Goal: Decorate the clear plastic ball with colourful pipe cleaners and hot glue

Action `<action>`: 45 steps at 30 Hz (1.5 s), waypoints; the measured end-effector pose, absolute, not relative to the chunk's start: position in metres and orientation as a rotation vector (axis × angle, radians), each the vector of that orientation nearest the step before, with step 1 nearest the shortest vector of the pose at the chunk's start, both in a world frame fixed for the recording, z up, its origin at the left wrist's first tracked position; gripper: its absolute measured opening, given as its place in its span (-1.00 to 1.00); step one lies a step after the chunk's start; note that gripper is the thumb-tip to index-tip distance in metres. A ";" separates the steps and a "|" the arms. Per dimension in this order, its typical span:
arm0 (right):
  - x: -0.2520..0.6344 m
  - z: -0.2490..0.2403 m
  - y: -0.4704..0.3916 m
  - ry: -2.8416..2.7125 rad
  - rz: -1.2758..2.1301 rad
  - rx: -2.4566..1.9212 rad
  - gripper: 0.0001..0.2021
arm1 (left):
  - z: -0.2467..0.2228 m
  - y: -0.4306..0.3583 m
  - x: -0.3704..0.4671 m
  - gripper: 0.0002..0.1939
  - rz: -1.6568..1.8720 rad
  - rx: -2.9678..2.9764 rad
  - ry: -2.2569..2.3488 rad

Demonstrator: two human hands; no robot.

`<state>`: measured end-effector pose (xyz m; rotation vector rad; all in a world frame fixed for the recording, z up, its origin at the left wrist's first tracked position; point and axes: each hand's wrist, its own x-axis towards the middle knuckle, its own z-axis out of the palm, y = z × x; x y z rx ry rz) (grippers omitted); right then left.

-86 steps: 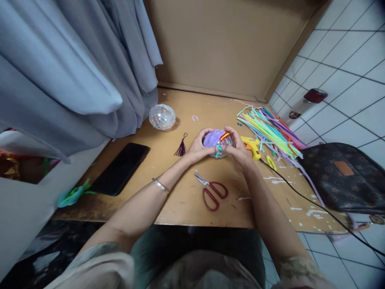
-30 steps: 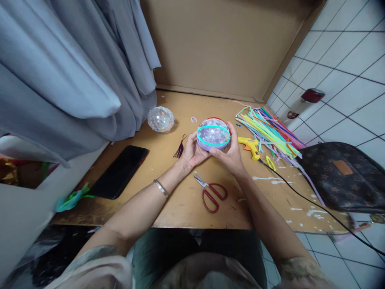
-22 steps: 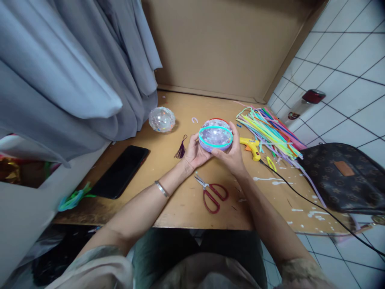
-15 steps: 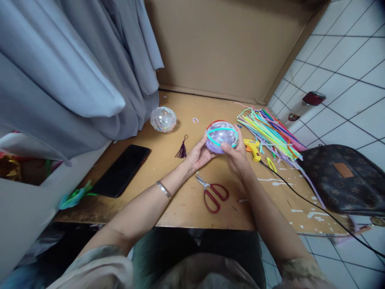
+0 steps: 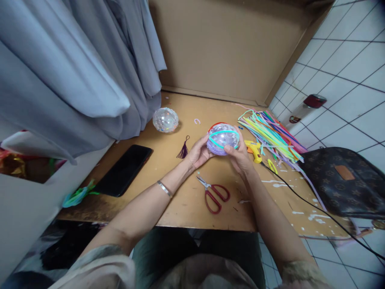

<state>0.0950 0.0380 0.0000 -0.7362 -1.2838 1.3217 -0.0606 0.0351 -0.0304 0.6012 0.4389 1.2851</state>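
Note:
Between my hands is a clear, bowl-like half ball (image 5: 223,139) with a purple lower rim, a turquoise loop across its face and a red strip along its top edge. My left hand (image 5: 200,154) cups it from the left and below. My right hand (image 5: 239,155) grips its right side, the thumb pressed on the front near the rim. Just below lie red-handled scissors (image 5: 213,194), blades partly apart. A dark purple tassel (image 5: 183,149) rests left of my left hand. To the right of my right hand lies a yellow glue gun (image 5: 254,150).
Another clear ball-like piece (image 5: 165,120) sits at the back left. A black phone (image 5: 124,170) lies on the left. Coloured pipe cleaners (image 5: 273,132) are heaped at right, beside a brown patterned bag (image 5: 345,180). The glue gun's black cord (image 5: 294,190) crosses the table's right side.
The view has shifted slightly, so everything sits a little differently in the picture. Both hands keep the same hold on the half ball.

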 end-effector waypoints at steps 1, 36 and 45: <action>0.095 -0.001 0.038 -1.295 1.313 -0.746 0.12 | -0.030 0.036 -0.060 -0.48 1.309 0.605 0.448; 0.096 0.004 0.036 -1.337 1.302 -0.787 0.13 | -0.028 0.037 -0.062 -0.49 1.410 0.715 0.515; 0.106 0.006 0.041 -1.271 1.468 -0.717 -0.04 | -0.026 0.035 -0.070 -0.46 1.330 0.796 0.532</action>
